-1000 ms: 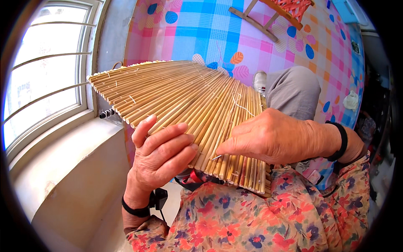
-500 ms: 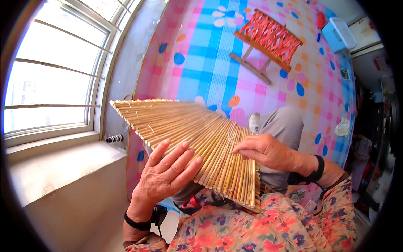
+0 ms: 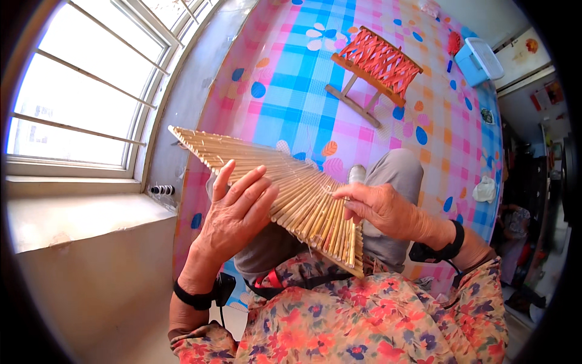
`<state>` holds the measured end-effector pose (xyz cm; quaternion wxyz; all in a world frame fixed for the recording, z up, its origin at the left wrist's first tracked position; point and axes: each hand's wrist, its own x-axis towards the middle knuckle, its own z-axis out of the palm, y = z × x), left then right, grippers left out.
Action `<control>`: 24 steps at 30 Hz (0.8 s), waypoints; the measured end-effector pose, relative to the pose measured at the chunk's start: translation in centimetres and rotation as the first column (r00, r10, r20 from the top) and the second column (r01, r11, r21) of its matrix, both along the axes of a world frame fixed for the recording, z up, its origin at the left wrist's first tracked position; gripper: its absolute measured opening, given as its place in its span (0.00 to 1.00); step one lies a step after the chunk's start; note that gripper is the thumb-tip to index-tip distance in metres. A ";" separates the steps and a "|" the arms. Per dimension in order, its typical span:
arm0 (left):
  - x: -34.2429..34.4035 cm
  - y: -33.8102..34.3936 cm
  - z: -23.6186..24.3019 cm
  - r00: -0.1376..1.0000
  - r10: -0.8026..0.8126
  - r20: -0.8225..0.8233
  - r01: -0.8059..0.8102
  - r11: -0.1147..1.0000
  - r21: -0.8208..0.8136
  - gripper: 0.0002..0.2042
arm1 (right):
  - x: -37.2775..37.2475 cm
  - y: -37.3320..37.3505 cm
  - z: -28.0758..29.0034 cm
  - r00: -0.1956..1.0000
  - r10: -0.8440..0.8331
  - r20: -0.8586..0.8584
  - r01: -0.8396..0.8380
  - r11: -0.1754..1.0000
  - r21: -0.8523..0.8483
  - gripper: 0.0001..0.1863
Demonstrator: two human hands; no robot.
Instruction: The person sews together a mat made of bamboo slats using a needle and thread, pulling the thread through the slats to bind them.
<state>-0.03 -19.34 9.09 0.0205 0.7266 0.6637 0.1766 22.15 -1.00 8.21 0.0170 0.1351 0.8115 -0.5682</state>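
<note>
We see a reed mat (image 3: 297, 197) slant from upper left to lower centre, left hand (image 3: 233, 212) splayed, right hand (image 3: 385, 209) nearer its lower end, its grip unclear.

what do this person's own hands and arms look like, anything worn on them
The left hand and right hand are bare, without gloves. Each wrist has a black band with a small black box and a thin dark cable. The loose sleeves are tan, printed with red and dark blue flowers, and leave the wrists uncovered.
</note>
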 end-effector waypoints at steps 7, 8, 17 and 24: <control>-0.6 -0.9 -0.7 0.996 -0.063 0.071 0.064 0.998 -0.018 0.18 | -3.0 -0.9 -0.4 0.931 0.207 -0.299 -0.127 0.956 0.265 0.05; -0.7 -0.9 -0.6 0.996 -0.061 0.068 0.062 0.998 -0.016 0.17 | -3.6 -0.9 -0.3 0.916 0.241 -0.320 -0.132 0.935 0.328 0.05; -0.5 -1.0 -0.4 0.997 -0.028 0.072 0.028 1.000 -0.002 0.14 | -5.3 -1.0 -1.8 0.903 0.324 -0.283 -0.268 0.938 0.218 0.05; -0.6 -1.2 -0.5 0.997 -0.027 0.069 0.028 0.999 -0.021 0.13 | -5.1 -0.5 -2.2 0.903 0.346 -0.254 -0.362 0.932 -0.018 0.08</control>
